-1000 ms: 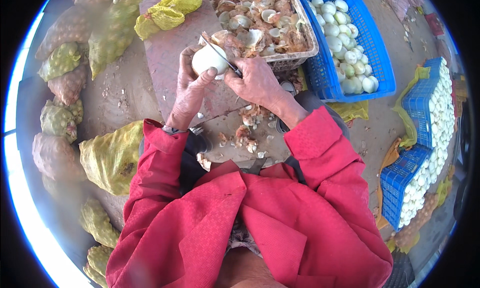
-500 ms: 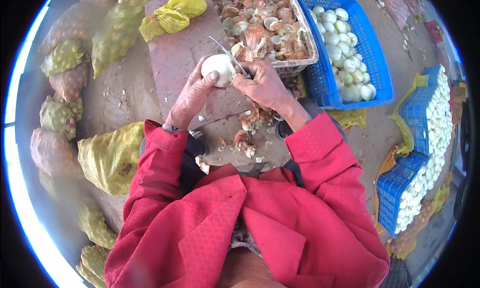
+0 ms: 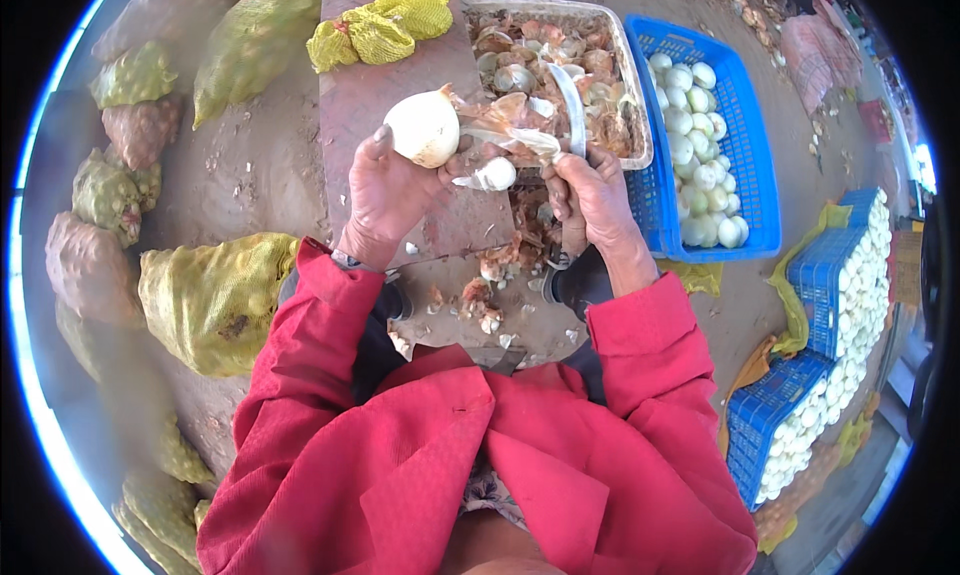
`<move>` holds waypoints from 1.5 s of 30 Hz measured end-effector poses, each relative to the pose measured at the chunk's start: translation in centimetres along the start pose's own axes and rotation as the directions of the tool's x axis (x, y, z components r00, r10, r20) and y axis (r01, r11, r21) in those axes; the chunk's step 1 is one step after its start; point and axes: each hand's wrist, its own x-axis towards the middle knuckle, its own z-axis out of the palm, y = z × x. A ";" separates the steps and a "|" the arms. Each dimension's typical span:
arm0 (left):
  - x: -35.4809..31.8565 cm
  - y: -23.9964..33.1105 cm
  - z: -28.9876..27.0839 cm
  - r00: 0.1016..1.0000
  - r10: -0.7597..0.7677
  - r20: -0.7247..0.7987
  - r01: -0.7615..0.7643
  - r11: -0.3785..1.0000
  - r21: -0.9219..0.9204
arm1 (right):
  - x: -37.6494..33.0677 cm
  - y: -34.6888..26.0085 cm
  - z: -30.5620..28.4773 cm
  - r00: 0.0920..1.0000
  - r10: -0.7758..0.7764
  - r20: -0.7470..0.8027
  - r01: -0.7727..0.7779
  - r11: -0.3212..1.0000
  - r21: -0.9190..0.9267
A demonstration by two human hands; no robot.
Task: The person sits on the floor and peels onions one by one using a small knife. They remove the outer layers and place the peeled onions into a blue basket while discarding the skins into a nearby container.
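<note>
Head view: the left hand (image 3: 385, 190) has its fingers (image 3: 460, 160) wrapped closed around a pale peeled onion (image 3: 423, 127), held above the reddish board (image 3: 375, 85). A strip of papery skin (image 3: 510, 135) trails from the onion toward the right hand (image 3: 590, 190). The right hand's fingers are curled shut on a knife (image 3: 573, 110), whose curved blade points up and away over the white tray of peelings (image 3: 635, 95). A small white cut piece (image 3: 497, 173) sits just beside the left thumb, between the 2 hands. Right of the tray stands a blue crate (image 3: 750, 175) holding peeled onions. Left of the board lie yellow mesh sacks (image 3: 215, 295) of onions on the dirt floor. Scraps of skin litter the board's near end.
</note>
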 end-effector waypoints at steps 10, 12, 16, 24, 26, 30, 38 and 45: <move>0.2 -1.1 -0.4 0.995 0.099 -0.032 -0.087 0.959 0.270 | 0.1 0.3 3.0 0.999 0.034 -0.021 -0.039 0.949 -0.314; 0.2 -1.4 0.0 0.993 0.114 0.003 -0.107 0.921 0.373 | 0.3 0.3 4.0 1.000 -0.022 0.009 0.024 0.915 -0.404; -0.2 -1.4 -0.1 0.994 0.099 0.035 -0.102 0.831 0.547 | 1.2 0.4 4.3 0.999 -0.006 0.033 0.021 0.887 -0.462; -0.1 -2.2 0.1 0.992 0.117 0.056 -0.129 0.828 0.546 | 0.9 0.5 4.3 0.983 0.126 0.136 -0.105 0.983 -0.151; -0.2 -2.2 -0.2 0.990 0.135 0.046 -0.135 0.787 0.602 | 0.9 0.6 4.4 0.982 0.147 0.118 -0.126 0.977 -0.170; -0.3 -2.2 0.1 0.981 0.187 0.049 -0.154 0.603 0.782 | 1.3 0.8 4.2 0.982 0.174 0.069 -0.152 0.956 -0.250; 0.1 -2.6 0.1 0.975 0.217 0.059 -0.187 0.638 0.747 | 2.2 2.0 3.8 0.996 0.088 -0.011 -0.086 0.928 -0.362; 0.0 -3.0 -0.4 1.000 -0.011 -0.017 0.018 0.884 0.467 | 1.0 0.0 3.9 0.993 0.101 0.066 -0.087 0.977 -0.196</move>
